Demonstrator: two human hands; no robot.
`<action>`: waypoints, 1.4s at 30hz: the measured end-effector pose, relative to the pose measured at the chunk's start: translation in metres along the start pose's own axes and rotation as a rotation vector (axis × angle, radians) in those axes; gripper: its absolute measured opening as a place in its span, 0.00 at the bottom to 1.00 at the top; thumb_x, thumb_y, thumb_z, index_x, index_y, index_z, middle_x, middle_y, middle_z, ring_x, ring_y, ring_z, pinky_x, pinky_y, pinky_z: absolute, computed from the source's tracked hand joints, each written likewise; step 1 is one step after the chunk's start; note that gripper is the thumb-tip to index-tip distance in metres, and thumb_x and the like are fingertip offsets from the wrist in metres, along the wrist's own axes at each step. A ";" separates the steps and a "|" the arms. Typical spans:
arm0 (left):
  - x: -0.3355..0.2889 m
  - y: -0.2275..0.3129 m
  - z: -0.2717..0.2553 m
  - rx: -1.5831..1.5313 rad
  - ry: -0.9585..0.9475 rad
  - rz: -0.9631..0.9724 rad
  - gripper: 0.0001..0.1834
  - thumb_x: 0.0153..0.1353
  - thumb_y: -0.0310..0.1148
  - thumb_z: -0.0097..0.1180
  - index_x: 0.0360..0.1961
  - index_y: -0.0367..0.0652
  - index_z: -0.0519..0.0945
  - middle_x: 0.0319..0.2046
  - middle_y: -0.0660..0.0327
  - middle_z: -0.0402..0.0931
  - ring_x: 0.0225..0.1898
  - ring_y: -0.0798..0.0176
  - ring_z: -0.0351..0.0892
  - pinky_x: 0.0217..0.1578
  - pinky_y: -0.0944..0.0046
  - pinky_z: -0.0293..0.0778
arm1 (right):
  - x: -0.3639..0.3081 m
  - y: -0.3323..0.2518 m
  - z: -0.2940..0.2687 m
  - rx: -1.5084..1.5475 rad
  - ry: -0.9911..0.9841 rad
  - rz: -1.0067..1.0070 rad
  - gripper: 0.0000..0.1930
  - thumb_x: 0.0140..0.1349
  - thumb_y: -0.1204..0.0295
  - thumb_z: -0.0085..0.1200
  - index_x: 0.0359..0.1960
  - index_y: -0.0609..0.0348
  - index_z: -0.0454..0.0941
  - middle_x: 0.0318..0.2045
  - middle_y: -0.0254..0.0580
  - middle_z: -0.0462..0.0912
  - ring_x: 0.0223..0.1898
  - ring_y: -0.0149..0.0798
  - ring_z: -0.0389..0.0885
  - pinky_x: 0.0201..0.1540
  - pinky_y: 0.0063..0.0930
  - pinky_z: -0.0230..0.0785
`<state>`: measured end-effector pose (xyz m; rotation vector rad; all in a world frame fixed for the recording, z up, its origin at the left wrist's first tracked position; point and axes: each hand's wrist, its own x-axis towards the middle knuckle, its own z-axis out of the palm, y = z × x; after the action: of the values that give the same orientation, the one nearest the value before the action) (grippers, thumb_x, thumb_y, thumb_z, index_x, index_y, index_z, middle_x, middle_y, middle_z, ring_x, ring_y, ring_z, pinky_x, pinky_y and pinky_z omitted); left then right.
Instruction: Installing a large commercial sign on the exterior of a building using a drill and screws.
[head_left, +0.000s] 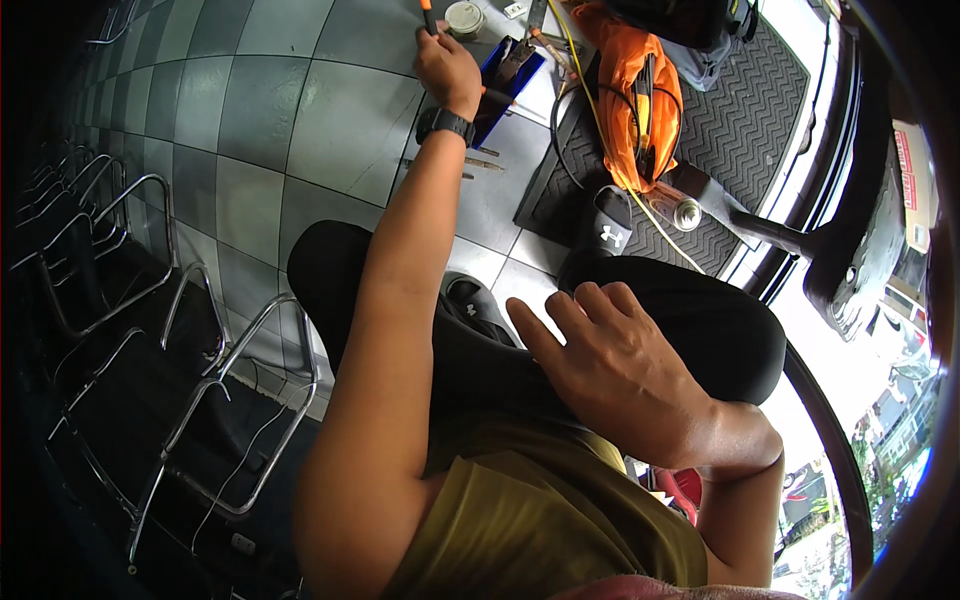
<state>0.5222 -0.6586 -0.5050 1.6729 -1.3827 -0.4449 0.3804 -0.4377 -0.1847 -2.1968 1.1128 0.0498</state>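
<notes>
My left hand (447,70), a dark watch on its wrist, reaches far out over the tiled floor. It is closed around an orange-and-black handled tool (428,14), whose far end is cut off by the picture's top edge. Beside that hand lies a blue tray (487,132) with tools in it, and a round, pale-lidded tub (464,18) stands just beyond. A few thin, pencil-like pieces (485,163) rest on the floor near the wrist. My right hand (625,365) hovers above my lap, holding nothing visible, its index finger stretched out and the others loosely bent.
An orange bag (625,90) with cables lies on the dark ridged mat (755,110) to the right. A yellow cord (655,218) runs past my slippered foot (610,220). Metal-framed chairs (165,260) line the left side. A dark door frame (850,200) stands right.
</notes>
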 end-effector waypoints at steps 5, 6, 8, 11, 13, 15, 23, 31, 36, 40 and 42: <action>0.024 -0.017 0.011 -0.176 0.152 -0.120 0.08 0.69 0.22 0.44 0.43 0.35 0.76 0.37 0.47 0.82 0.37 0.43 0.83 0.40 0.53 0.78 | 0.003 0.000 -0.004 0.013 -0.008 0.001 0.22 0.60 0.74 0.54 0.56 0.68 0.76 0.35 0.41 0.76 0.40 0.37 0.76 0.43 0.30 0.67; 0.025 -0.029 0.011 -0.262 0.203 -0.219 0.09 0.70 0.23 0.42 0.43 0.36 0.76 0.32 0.53 0.79 0.32 0.52 0.80 0.38 0.56 0.76 | 0.004 -0.001 -0.005 0.020 -0.006 -0.005 0.22 0.59 0.74 0.54 0.56 0.69 0.76 0.35 0.41 0.76 0.40 0.38 0.76 0.44 0.30 0.68; 0.016 0.000 0.001 -0.439 0.157 -0.490 0.13 0.74 0.27 0.37 0.45 0.37 0.77 0.27 0.62 0.72 0.26 0.65 0.71 0.33 0.63 0.72 | 0.002 0.004 -0.003 0.021 -0.004 0.008 0.22 0.59 0.74 0.54 0.56 0.68 0.76 0.35 0.42 0.76 0.40 0.38 0.76 0.44 0.30 0.68; 0.016 -0.011 -0.005 -0.625 0.148 -0.563 0.16 0.75 0.30 0.35 0.47 0.38 0.77 0.26 0.63 0.70 0.23 0.67 0.68 0.27 0.64 0.68 | 0.000 0.005 -0.002 0.023 0.000 0.013 0.22 0.59 0.74 0.54 0.56 0.68 0.76 0.35 0.42 0.76 0.41 0.38 0.76 0.46 0.31 0.69; 0.008 -0.019 -0.009 -0.660 0.124 -0.589 0.15 0.75 0.30 0.35 0.46 0.39 0.76 0.24 0.64 0.69 0.22 0.68 0.67 0.25 0.66 0.66 | 0.000 0.004 -0.003 0.022 0.004 0.009 0.23 0.58 0.74 0.54 0.57 0.68 0.76 0.36 0.42 0.77 0.41 0.39 0.76 0.46 0.31 0.69; 0.003 -0.028 -0.010 -0.739 0.086 -0.647 0.13 0.76 0.32 0.36 0.46 0.41 0.75 0.21 0.67 0.66 0.20 0.71 0.64 0.21 0.70 0.61 | 0.000 0.004 -0.004 0.037 0.021 0.003 0.23 0.58 0.74 0.54 0.57 0.68 0.76 0.36 0.42 0.77 0.41 0.39 0.76 0.46 0.31 0.69; -0.026 -0.070 -0.058 -0.278 -0.282 -0.731 0.14 0.76 0.33 0.39 0.45 0.39 0.78 0.30 0.61 0.77 0.26 0.71 0.75 0.25 0.70 0.77 | -0.003 0.005 -0.004 0.023 0.033 0.008 0.23 0.58 0.73 0.54 0.56 0.67 0.77 0.36 0.42 0.77 0.40 0.38 0.76 0.44 0.30 0.68; -0.067 -0.065 -0.065 0.656 -0.573 -0.111 0.10 0.71 0.37 0.49 0.45 0.45 0.79 0.38 0.55 0.85 0.40 0.44 0.85 0.41 0.47 0.80 | 0.001 0.000 -0.005 -0.008 0.027 0.000 0.23 0.58 0.73 0.54 0.56 0.67 0.77 0.35 0.41 0.76 0.40 0.38 0.75 0.43 0.29 0.67; -0.077 -0.044 -0.067 0.720 -0.595 -0.161 0.10 0.73 0.35 0.47 0.45 0.42 0.77 0.42 0.49 0.80 0.42 0.41 0.83 0.41 0.44 0.79 | 0.002 0.002 -0.003 -0.006 0.018 0.010 0.22 0.60 0.73 0.54 0.56 0.67 0.76 0.34 0.41 0.75 0.40 0.37 0.75 0.42 0.29 0.66; -0.074 -0.053 -0.069 0.424 -0.401 -0.045 0.06 0.71 0.31 0.50 0.43 0.40 0.76 0.41 0.50 0.79 0.40 0.42 0.82 0.40 0.47 0.78 | 0.002 -0.002 -0.002 -0.015 -0.001 0.009 0.22 0.60 0.73 0.54 0.56 0.67 0.76 0.34 0.41 0.75 0.40 0.37 0.75 0.42 0.29 0.66; -0.071 -0.057 -0.064 0.309 -0.332 0.038 0.04 0.69 0.27 0.53 0.42 0.38 0.76 0.39 0.50 0.77 0.41 0.42 0.80 0.41 0.48 0.77 | 0.003 -0.003 -0.001 -0.015 0.014 0.003 0.21 0.60 0.73 0.54 0.56 0.67 0.76 0.35 0.40 0.76 0.40 0.37 0.75 0.42 0.29 0.66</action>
<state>0.5815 -0.5695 -0.5343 1.8763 -1.7974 -0.5255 0.3845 -0.4392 -0.1827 -2.2121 1.1268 0.0443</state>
